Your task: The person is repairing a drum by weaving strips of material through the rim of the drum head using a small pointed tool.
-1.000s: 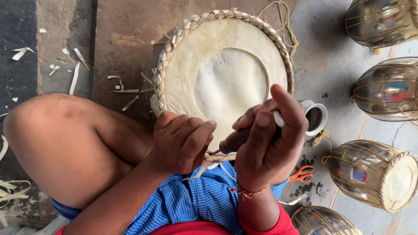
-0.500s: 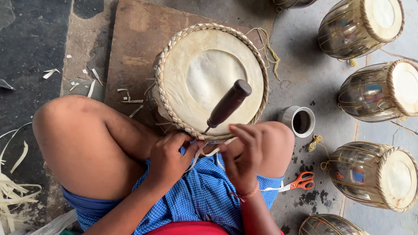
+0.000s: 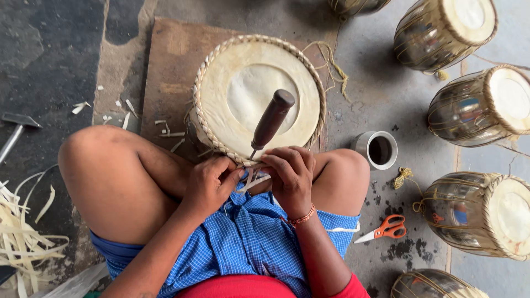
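Grey floor, both hands — left hand [image 3: 212, 179], right hand [image 3: 291, 171] — curled at drum rim [image 3: 221, 146]

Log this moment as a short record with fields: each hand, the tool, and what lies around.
left hand: fingers pinch a pale strip at the near rim of the drum head
right hand: fingers on the same rim, beside the strip
awl: dark wooden handle, stuck tilted into the braided rim, gripped by neither hand
right of knee: metal cup, orange scissors
far left: hammer, pale shavings
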